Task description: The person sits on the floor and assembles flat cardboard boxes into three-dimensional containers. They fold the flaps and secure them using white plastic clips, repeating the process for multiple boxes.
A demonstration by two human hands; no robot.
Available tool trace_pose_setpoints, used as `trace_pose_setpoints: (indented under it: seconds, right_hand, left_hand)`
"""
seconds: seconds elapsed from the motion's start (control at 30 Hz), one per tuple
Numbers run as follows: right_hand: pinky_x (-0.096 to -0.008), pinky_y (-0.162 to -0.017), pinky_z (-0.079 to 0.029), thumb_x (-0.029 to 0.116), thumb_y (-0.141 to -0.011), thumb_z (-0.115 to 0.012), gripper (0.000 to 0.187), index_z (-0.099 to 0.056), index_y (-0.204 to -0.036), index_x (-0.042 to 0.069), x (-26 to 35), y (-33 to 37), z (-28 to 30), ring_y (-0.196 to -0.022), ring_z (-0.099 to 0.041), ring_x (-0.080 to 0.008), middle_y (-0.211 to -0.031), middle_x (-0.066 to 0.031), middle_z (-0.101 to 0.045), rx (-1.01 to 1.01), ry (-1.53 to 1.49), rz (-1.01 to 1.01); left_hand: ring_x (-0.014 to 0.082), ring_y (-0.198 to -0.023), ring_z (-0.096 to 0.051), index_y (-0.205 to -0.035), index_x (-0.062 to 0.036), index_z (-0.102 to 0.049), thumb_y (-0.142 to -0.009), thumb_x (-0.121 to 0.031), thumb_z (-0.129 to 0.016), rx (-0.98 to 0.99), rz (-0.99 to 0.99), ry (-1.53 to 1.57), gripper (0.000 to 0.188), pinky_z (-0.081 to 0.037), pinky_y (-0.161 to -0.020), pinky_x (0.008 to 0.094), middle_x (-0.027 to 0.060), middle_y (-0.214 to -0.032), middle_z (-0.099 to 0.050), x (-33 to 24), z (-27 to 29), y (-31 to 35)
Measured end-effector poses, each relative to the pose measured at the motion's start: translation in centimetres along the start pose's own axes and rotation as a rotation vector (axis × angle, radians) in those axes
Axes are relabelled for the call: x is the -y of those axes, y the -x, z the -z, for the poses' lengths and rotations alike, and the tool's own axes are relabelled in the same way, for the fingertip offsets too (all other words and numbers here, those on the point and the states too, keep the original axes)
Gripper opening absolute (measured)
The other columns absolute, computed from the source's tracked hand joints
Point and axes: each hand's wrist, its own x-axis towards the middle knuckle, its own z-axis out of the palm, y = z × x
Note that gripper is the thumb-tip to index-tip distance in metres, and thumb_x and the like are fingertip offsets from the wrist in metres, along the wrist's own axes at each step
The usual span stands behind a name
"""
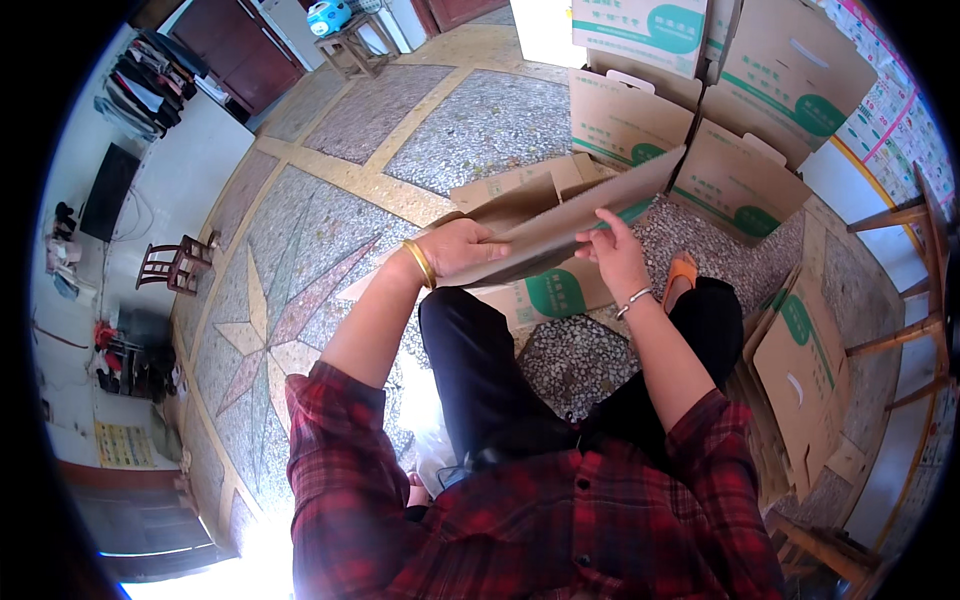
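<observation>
A partly folded brown cardboard box (555, 222) is tilted above my knees. My left hand (462, 248), with a gold bangle at the wrist, grips its left end, thumb on the near panel. My right hand (614, 256), wearing a silver bangle, is at the right part of that panel. Its fingers are apart and partly bent, at or just off the cardboard; contact is hard to tell. Under the box, more flat cardboard with a green patch (556, 294) lies on the floor by my feet.
Printed cartons (640, 118) stand stacked ahead on the right. Flattened cardboard sheets (800, 375) lean at my right, beside a wooden chair (925, 290). A small chair (175, 262) stands by the left wall. At the far end, a stool (352, 45) holds a blue container (328, 17).
</observation>
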Motion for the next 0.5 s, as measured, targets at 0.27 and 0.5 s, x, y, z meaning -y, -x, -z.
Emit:
trace_pose_setpoints:
  seconds: [0.27,0.5]
  right_hand:
    - [-0.0232,-0.05,-0.046,0.002,-0.083,-0.047,0.047,-0.029,-0.127,0.002,-5.3,-0.6,-1.5,-0.06,-0.064,-0.018,-0.09,-0.014,-0.064,-0.082,0.029,-0.096]
    - [-0.0228,-0.045,-0.045,0.002,-0.083,-0.046,0.034,-0.034,-0.115,0.004,-5.0,-3.8,0.3,-0.058,-0.064,-0.018,-0.089,-0.0139,-0.064,-0.136,0.065,-0.131]
  left_hand:
    - [0.0137,-0.081,-0.057,-0.112,-0.0014,-0.057,-0.087,-0.03,-0.054,0.018,-0.027,-0.139,0.038,-0.045,-0.075,0.0278,0.0096,-0.089,-0.064,1.7,-1.5,-4.6]
    - [0.0271,-0.095,-0.057,-0.113,-0.0004,-0.055,-0.087,-0.034,-0.049,0.069,0.07,-0.213,0.043,-0.043,-0.085,0.0319,0.0186,-0.104,-0.06,1.7,-0.9,-6.8]
